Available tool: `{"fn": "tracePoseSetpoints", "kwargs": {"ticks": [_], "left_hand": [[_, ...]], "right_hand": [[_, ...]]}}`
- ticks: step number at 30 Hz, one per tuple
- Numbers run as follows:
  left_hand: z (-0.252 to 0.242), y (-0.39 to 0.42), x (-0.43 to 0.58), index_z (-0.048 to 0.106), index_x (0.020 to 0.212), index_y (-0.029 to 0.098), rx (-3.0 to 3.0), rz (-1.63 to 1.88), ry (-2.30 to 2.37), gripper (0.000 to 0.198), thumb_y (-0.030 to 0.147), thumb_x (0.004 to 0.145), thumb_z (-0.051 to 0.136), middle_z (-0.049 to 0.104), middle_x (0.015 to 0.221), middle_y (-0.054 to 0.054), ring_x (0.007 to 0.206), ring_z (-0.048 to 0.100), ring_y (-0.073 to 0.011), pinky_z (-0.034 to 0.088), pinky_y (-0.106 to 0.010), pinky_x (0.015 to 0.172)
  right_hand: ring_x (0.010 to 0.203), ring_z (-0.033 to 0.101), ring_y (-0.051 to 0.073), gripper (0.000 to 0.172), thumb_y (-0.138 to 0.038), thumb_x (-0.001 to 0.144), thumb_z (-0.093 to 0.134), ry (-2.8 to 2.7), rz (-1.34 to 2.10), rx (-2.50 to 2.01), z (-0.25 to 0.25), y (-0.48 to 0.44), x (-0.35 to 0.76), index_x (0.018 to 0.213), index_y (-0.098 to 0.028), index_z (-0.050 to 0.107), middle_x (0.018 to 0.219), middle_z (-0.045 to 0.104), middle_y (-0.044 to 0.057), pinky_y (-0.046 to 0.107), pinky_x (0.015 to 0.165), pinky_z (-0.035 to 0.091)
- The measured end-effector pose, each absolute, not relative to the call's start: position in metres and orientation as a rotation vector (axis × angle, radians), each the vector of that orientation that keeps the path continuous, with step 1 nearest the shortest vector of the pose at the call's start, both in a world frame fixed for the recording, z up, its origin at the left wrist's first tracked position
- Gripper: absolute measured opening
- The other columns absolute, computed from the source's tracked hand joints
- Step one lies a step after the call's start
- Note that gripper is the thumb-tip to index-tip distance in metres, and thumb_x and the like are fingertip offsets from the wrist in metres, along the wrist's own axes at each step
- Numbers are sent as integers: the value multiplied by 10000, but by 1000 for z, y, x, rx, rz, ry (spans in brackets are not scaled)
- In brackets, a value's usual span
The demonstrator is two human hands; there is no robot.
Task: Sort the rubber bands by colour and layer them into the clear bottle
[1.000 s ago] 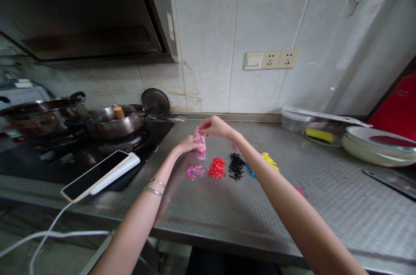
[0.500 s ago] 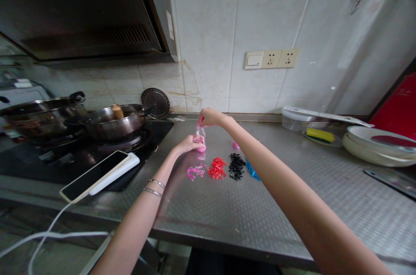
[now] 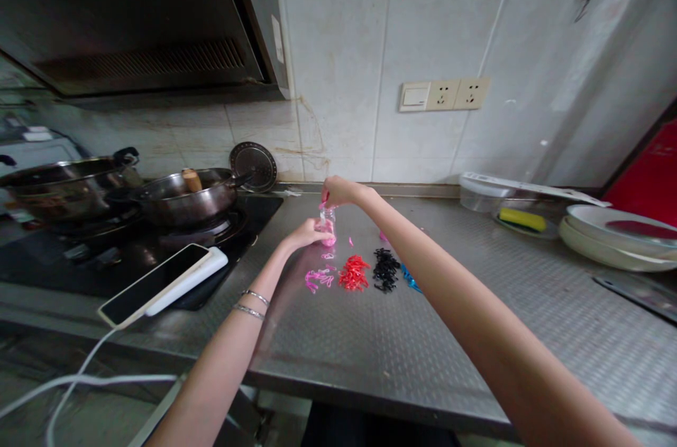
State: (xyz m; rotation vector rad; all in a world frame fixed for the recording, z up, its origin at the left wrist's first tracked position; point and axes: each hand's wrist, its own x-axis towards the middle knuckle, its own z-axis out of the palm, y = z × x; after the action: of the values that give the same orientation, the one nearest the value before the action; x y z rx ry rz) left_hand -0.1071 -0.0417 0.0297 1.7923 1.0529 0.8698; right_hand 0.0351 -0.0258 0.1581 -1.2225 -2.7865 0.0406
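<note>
My left hand [image 3: 307, 232] is closed around a small clear plastic bottle [image 3: 327, 220] that stands upright on the steel counter, with pink pieces inside. Above its mouth, the fingers of my right hand [image 3: 334, 192] pinch a small pink piece [image 3: 322, 206]; its exact shape is too small to make out. One loose pink piece [image 3: 350, 241] lies just right of the bottle. In front are a scattered group of pink loop-like pieces [image 3: 320, 278], a red pile [image 3: 354, 273], a black pile [image 3: 386, 269] and a blue pile [image 3: 410, 279], partly hidden by my right forearm.
A pink cap-like object [image 3: 383, 236] sits partly behind my right forearm. To the left are a pan [image 3: 185, 204] and a pot [image 3: 68, 193] on the stove, and a cabled phone [image 3: 156, 285]. White bowls [image 3: 613, 246] and a yellow sponge [image 3: 522, 220] are at right.
A single pink piece now lies on the counter to the right of the bottle. My right hand has dipped slightly at the bottle mouth; my left hand stays on the bottle.
</note>
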Motion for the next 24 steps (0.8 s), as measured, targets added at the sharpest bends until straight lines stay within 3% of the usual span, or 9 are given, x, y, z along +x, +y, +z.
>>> {"fn": "tracePoseSetpoints", "kwargs": {"ticks": [17,24], "left_hand": [[30,-43,-107,575,896,94,1768,876,1036,324,194,602,668,654,800,-69,702,610,-132,463,-291,716],[34,-45,-105,601,857,92,1800,854,1119,291,217,604,672,655,787,-60,731,598,-137,446,-272,714]], "right_hand": [[493,532,85,201,-101,624,528,-2491,378,-1118,152,-23,55,756,-97,680,639,648,44,167,458,405],[510,563,102,84,-88,592,585,-2419,737,-1352,102,-19,80,642,-119,644,566,629,32,191,490,464]]}}
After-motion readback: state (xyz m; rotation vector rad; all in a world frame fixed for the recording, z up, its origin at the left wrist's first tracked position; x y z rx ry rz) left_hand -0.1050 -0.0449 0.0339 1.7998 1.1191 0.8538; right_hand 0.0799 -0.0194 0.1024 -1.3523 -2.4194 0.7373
